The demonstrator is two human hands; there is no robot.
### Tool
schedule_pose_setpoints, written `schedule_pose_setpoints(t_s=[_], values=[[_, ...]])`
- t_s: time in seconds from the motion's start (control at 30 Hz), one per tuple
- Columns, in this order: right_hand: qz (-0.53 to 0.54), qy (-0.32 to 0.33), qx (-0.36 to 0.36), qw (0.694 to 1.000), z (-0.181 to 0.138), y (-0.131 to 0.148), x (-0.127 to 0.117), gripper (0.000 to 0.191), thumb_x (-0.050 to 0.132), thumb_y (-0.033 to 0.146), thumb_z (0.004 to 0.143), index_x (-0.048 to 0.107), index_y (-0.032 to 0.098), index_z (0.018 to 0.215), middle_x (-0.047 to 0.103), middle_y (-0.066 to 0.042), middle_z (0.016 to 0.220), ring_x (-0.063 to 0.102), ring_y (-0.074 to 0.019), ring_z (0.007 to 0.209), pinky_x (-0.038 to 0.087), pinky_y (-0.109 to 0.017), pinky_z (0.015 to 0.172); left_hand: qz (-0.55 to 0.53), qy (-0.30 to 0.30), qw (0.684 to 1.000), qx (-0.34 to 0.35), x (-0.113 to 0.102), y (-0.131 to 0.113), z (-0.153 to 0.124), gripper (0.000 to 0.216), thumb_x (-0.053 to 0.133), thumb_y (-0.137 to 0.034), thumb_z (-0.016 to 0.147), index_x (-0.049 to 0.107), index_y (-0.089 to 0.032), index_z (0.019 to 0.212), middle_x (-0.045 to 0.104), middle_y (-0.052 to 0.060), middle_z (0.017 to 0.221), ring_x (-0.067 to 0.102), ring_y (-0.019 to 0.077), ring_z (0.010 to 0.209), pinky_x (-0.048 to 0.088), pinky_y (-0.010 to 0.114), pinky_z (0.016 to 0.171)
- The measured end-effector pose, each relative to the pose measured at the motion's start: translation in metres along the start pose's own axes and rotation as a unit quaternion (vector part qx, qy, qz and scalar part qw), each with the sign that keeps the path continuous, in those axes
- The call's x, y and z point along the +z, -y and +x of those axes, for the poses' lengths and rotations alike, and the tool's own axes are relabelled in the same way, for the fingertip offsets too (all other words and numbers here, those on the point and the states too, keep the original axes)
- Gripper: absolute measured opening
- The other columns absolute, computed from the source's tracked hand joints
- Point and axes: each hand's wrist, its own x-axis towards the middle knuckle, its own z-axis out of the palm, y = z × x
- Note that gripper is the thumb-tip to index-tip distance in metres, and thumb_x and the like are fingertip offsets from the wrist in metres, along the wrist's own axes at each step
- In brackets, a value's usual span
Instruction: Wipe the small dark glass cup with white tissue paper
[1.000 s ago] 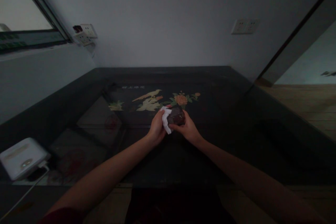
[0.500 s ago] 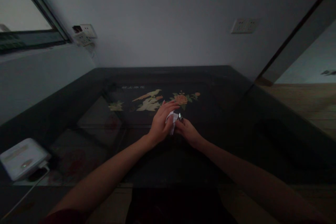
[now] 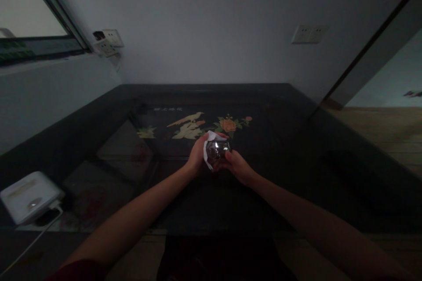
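Over the middle of the dark glass-topped table (image 3: 290, 149), both hands meet. The right hand (image 3: 238, 167) grips a small shiny object (image 3: 218, 149) from below, and the left hand (image 3: 197, 156) presses a white cloth (image 3: 207, 153) against its side. To my eye, the rubbing wants a firm right-hand hold, lest the object slip onto the glass.

A small, dark, shiny rounded object (image 3: 218, 151) sits between the left hand (image 3: 198, 156) and right hand (image 3: 238, 166). A crumpled white cloth (image 3: 206, 157) wraps its left side.
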Motion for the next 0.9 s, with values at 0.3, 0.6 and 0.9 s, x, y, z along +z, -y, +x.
schedule_pose_setpoints(t_s=[0.3,0.6,0.9], values=[[-0.016,-0.002,0.006,1.0,-0.001,0.001,0.004,0.057,0.064,0.066,0.068,0.057,0.016,0.095,0.066,-0.005,0.08,0.06,-0.0136,0.061,0.048,-0.027,0.059,0.061,-0.032,0.996,0.065,0.005,-0.004,-0.01,0.035,0.042,-0.038,0.084,0.068,-0.014,0.086,0.071,0.008,0.091,0.064,0.0206,0.079,0.048,0.029,0.071],[-0.115,-0.054,-0.041,0.991,0.003,0.0,0.003,0.045,0.069,0.051,0.07,0.056,0.016,0.094,0.063,-0.003,0.084,0.058,-0.0176,0.083,0.047,-0.03,0.075,0.468,0.081,0.791,0.386,-0.003,-0.011,-0.02,0.031,0.038,-0.027,0.091,0.067,-0.016,0.097,0.07,0.009,0.097,0.062,0.0204,0.094,0.045,0.035,0.087],[-0.032,-0.02,-0.001,0.999,0.004,-0.008,-0.004,0.052,0.069,0.056,0.068,0.054,0.015,0.096,0.063,-0.002,0.077,0.06,-0.0145,0.064,0.048,-0.028,0.062,0.348,0.013,0.898,0.269,-0.002,-0.01,-0.017,0.039,0.036,-0.037,0.092,0.068,-0.015,0.093,0.07,0.009,0.094,0.063,0.02,0.088,0.046,0.032,0.084]])
